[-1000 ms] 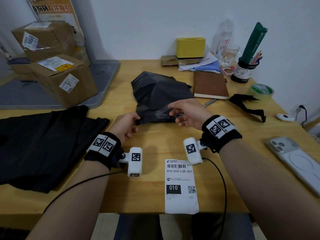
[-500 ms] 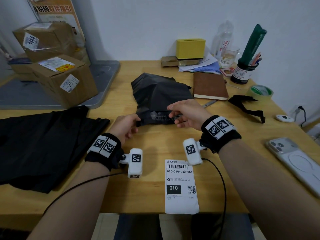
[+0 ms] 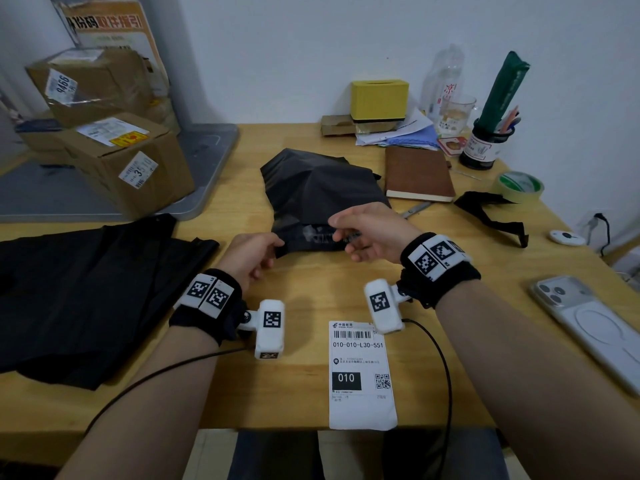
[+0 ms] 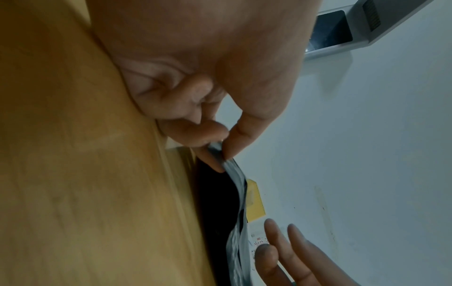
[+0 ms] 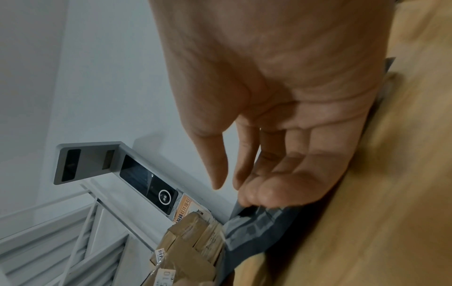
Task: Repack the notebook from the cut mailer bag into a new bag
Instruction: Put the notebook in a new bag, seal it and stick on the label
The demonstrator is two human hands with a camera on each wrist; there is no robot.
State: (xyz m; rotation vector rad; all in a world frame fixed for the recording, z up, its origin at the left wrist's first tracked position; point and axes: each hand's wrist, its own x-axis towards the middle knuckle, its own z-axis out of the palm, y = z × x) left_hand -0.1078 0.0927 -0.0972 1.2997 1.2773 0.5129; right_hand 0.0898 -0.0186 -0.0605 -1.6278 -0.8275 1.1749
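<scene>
A black mailer bag (image 3: 322, 188) lies crumpled in the middle of the wooden table. My left hand (image 3: 256, 252) pinches its near left corner between thumb and forefinger; the left wrist view shows that pinch (image 4: 223, 152) on the bag's grey edge (image 4: 236, 193). My right hand (image 3: 356, 233) hovers over the near edge, its fingers (image 5: 259, 193) fairly straight with the tips touching the grey strip (image 5: 257, 228) and the thumb held apart. The brown notebook (image 3: 419, 173) lies flat on the table right of the bag, outside any bag.
A pile of black bags (image 3: 86, 292) covers the left of the table. A white shipping label (image 3: 360, 375) lies at the near edge. Right: a phone (image 3: 595, 327), a cut black strip (image 3: 491, 211), scissors (image 3: 414, 209), a tape roll (image 3: 519, 185). Cardboard boxes (image 3: 131, 164) stand far left.
The bag's near edge has turned up and shows a grey strip. My right hand's fingers have loosened from that edge. The left hand keeps its pinch in almost the same place.
</scene>
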